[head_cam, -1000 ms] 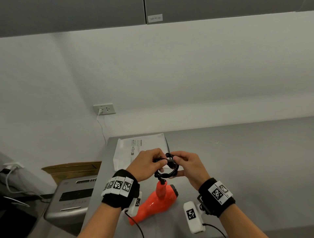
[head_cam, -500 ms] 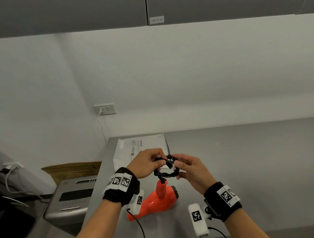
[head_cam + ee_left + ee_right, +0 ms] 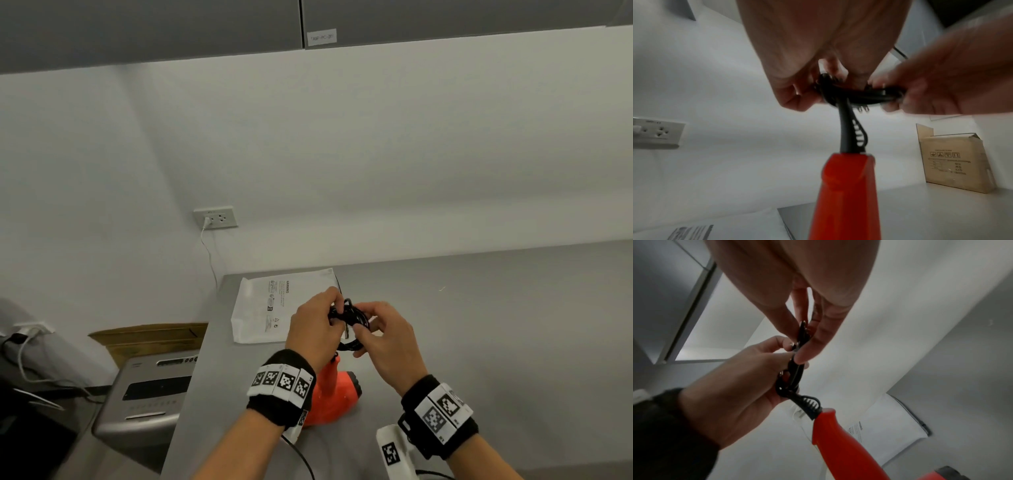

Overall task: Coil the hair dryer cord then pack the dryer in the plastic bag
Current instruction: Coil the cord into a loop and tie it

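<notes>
our left hand [image 3: 317,329] pinched one side of the black cord [image 3: 352,317], its fingers curled round the coiled loops, and our right hand [image 3: 383,337] pinched the opposite side, both grips closed on it just above the surface [image 3: 513,342]. there was one cord, bundled in a small coil, rising from the handle of one orange hair dryer [image 3: 334,394] that lay on the surface below our wrists. one white plastic bag [image 3: 263,305] lay flat just beyond the hands, near the surface's far left corner.
</notes>
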`<state>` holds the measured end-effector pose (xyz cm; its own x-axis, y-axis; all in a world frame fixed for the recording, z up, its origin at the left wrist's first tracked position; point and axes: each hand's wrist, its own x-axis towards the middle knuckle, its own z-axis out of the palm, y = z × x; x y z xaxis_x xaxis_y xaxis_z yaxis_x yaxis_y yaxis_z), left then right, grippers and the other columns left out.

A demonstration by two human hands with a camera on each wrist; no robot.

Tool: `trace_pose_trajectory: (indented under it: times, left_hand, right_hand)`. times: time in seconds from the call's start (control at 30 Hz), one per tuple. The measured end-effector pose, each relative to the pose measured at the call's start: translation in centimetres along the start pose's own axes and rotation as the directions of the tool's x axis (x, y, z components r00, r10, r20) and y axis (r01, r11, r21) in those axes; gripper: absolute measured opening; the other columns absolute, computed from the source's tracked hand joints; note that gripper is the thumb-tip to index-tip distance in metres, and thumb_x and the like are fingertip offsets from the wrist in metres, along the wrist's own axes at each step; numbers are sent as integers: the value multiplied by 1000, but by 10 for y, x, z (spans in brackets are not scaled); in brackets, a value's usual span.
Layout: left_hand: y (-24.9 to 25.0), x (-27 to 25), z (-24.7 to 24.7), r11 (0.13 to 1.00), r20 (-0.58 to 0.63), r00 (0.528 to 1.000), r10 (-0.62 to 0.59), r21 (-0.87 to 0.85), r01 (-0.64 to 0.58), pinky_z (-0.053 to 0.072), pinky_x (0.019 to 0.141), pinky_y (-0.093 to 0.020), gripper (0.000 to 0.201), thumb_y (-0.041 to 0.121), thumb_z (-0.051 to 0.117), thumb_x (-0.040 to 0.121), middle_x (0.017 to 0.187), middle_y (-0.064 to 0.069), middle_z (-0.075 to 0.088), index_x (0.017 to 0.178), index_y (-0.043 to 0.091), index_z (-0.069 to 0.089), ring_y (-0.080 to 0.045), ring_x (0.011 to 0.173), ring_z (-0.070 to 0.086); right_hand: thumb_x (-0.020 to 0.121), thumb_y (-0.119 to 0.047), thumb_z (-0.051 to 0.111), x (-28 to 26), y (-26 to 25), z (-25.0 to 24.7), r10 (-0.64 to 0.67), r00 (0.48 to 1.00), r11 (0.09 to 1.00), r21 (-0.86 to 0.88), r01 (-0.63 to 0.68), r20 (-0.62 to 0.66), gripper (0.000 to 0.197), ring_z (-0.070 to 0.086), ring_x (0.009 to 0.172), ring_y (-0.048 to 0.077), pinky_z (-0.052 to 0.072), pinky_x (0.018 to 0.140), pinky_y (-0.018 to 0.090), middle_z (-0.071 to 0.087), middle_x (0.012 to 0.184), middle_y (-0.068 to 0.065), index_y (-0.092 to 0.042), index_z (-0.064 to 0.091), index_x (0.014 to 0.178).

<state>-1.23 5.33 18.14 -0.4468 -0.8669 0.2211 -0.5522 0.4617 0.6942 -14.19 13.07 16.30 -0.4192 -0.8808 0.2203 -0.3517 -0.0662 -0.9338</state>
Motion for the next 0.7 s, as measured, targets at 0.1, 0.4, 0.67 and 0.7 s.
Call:
trace_pose_trajectory:
  times: [0.1, 0.4, 0.67, 0.7]
  left_hand:
    - [3, 0, 5, 992, -24, 998, -50, -118, 47, 45, 53, -23, 27, 4, 56, 82, 72, 7, 63, 89, 29, 50, -12, 59, 57]
    - [6, -15, 15, 921, 147, 989, 22, -387, 37, 47, 102, -14, 42, 9, 53, 100, 132, 13, 66, 134, 32, 62, 6, 120, 60]
    - [-16, -35, 49, 803, 429, 902, 52, -555, 218, 43, 111, -32, 73, -1, 50, 87, 135, 8, 67, 153, 29, 36, -7, 134, 55]
    - [-18, -39, 54, 813, 413, 910, 39, -542, 211, 46, 109, -31, 72, 1, 52, 87, 129, 8, 70, 150, 32, 38, -7, 129, 58]
  right_hand:
    - [90, 1, 66, 6, 2, 0, -15, 1000, 998, -60, 14, -17, 33, 67, 72, 13, 60, 53, 21, 62, 105, 2, -15, 69, 119]
    - [101, -46, 51, -1, 15, -9, 245, 969, 960, -136, -243, -2, 33, 67, 94, 21, 61, 82, 42, 59, 110, 0, -29, 58, 129]
    - [95, -20, 64, -13, 53, -23, 296, 947, 953, -32, -302, -122, 11, 73, 71, 21, 62, 71, 43, 75, 79, 2, -23, 71, 86]
    - [96, -16, 62, -11, 66, -28, 302, 938, 949, -42, -314, -172, 16, 74, 71, 21, 62, 70, 43, 76, 77, 3, -22, 71, 83]
